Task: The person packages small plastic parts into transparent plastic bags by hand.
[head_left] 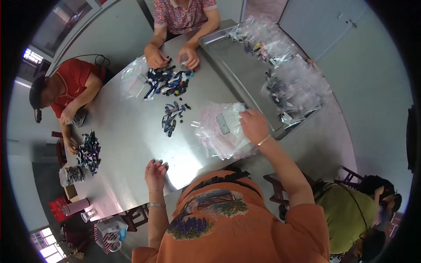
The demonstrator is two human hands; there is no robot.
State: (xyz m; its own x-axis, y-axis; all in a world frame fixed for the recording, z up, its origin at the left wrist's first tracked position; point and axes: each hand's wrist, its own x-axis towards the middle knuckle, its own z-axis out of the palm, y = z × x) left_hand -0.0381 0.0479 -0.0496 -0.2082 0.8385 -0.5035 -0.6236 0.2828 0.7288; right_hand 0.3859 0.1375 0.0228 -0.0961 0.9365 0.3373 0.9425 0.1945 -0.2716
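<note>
My right hand (254, 126) is at the right edge of a stack of clear plastic bags (210, 136), its fingers closed on the edge of a bag. A small grey rectangular plate (222, 124) lies on top of the stack. Near the table's front edge, my left hand (155, 175) is palm up with loosely curled fingers, and nothing shows in it. Beyond it lies a small group of dark hair clips (170, 118), with a larger pile of small dark and coloured pieces (169, 82) farther back.
A metal tray (228, 72) with filled clear bags (298, 83) stands at the right. Across the metal table (131, 136), a person in a patterned shirt (184, 17) handles pieces. Another in red (79, 85) sits left by a pile (89, 153). A pink bottle (76, 207) stands at the left.
</note>
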